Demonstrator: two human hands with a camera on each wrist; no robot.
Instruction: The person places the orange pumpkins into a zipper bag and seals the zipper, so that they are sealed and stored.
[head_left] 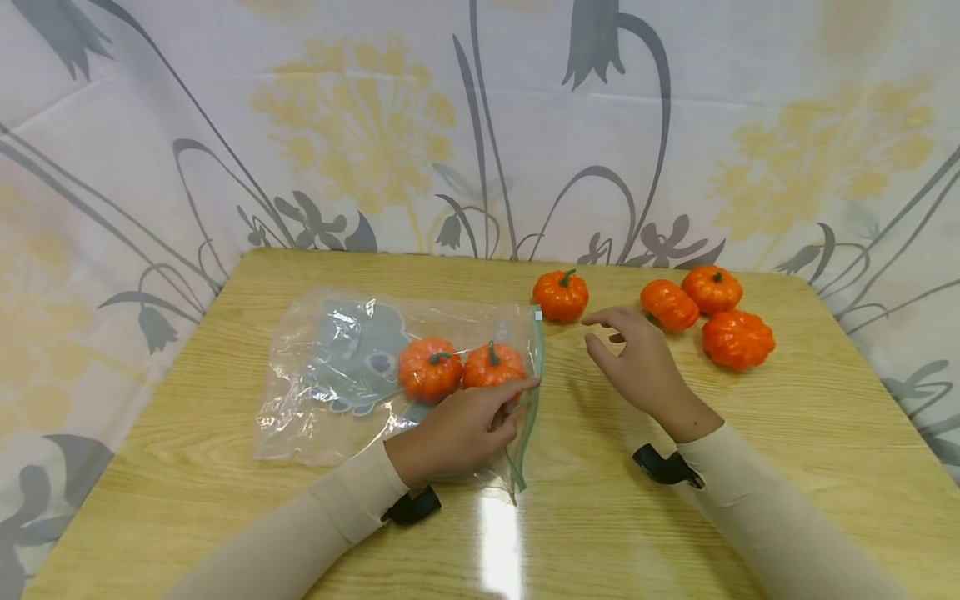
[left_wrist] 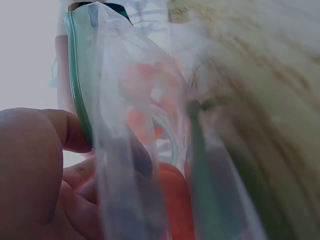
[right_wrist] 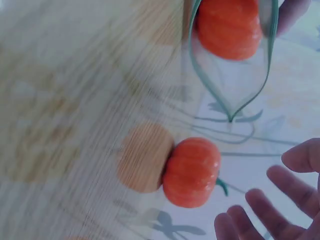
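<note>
A clear zip bag (head_left: 337, 437) with a grey-blue cartoon print lies on the table, two small orange pumpkins (head_left: 429, 372) inside it. My left hand (head_left: 459, 429) pinches the bag's green-edged mouth between thumb and finger. That mouth gapes in the right wrist view, one pumpkin (right_wrist: 230, 30) just within it. My right hand (head_left: 637, 358) hovers over the table to the right of the bag, fingers apart and holding nothing. Closest to its fingertips is a loose pumpkin (head_left: 560, 296) with a green stem, standing by the bag's upper corner; a gap separates them.
Three more pumpkins (head_left: 738, 340) sit grouped at the table's back right. The wooden table (head_left: 600, 533) ends at the back against a flower-patterned cloth (head_left: 517, 133). Black straps (head_left: 666, 465) are on both wrists.
</note>
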